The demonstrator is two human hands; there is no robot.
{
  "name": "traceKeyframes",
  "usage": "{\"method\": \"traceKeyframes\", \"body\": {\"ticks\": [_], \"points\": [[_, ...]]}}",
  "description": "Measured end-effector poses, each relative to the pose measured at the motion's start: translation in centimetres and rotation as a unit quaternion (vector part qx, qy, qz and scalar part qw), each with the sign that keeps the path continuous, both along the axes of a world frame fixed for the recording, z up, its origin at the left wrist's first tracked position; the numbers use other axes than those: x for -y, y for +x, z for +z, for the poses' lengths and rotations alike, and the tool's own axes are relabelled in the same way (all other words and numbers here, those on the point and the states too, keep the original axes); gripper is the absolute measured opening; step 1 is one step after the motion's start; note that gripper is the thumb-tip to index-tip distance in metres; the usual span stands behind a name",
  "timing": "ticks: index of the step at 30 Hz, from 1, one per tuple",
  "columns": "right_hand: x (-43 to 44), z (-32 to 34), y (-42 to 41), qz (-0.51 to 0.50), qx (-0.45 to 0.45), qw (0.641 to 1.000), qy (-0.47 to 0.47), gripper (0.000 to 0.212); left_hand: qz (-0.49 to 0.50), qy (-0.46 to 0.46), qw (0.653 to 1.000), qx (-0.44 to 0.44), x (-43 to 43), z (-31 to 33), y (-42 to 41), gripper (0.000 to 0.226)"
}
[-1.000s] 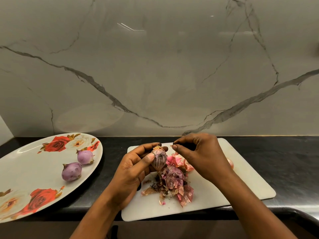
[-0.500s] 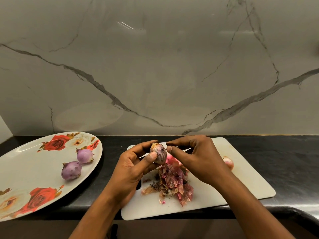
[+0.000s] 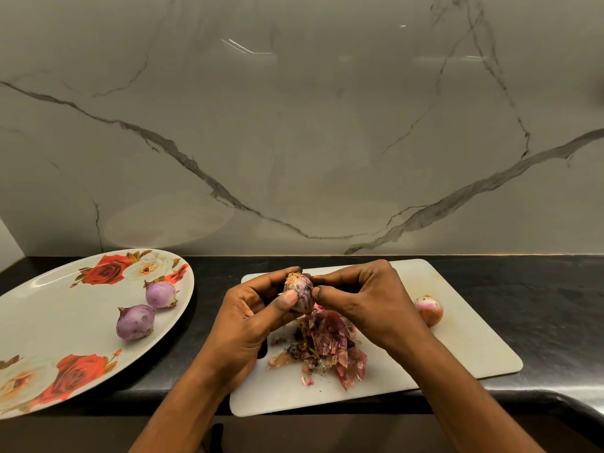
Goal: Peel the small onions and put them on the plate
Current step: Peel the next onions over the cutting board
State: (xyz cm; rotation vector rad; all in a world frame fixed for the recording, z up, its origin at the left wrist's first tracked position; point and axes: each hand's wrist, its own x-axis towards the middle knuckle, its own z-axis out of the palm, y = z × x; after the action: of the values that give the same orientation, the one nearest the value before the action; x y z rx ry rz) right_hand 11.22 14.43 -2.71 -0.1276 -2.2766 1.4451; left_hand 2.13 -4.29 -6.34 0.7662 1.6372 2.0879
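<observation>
Right hand (image 3: 362,295) has closed onto onion (image 3: 299,294) in left hand (image 3: 251,322), seemingly pinching skin

Left hand (image 3: 248,325) grips onion (image 3: 300,294) (right hand (image 3: 369,299) pinches it).

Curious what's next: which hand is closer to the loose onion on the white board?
Right. The right hand is just beside the loose onion; the left hand, holding a second onion, is farther left.

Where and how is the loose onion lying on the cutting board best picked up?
Grip the loose onion across its round middle, pinching opposite sides, coming from above and the right: it lies alone on the cutting board, bare board to its right, while the right hand, peeling the held onion, hides its left edge.
</observation>
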Motion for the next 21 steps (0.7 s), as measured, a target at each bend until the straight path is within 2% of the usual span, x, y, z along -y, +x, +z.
{"method": "traceKeyframes", "body": {"ticks": [4,8,11,17,21], "points": [[-0.14,-0.22,0.01,-0.009,-0.004,1.000,0.001,0.024,-0.002,0.010,1.000,0.016,-0.01,0.04,0.12,0.044],[-0.12,-0.04,-0.02,0.004,-0.003,1.000,-0.013,0.010,0.003,-0.005,1.000,0.001,0.03,0.01,0.11,0.043],[-0.07,0.20,0.04,0.003,-0.005,1.000,0.000,0.018,0.001,-0.015,1.000,-0.013,-0.02,0.07,0.21,0.043],[-0.08,-0.27,-0.17,-0.018,-0.022,0.999,0.019,0.010,-0.001,-0.016,1.000,-0.009,0.09,0.10,0.25,0.042],[-0.12,-0.40,-0.08,-0.017,-0.029,0.999,0.023,0.014,-0.001,-0.009,1.000,-0.004,0.04,0.12,0.27,0.042]]}}
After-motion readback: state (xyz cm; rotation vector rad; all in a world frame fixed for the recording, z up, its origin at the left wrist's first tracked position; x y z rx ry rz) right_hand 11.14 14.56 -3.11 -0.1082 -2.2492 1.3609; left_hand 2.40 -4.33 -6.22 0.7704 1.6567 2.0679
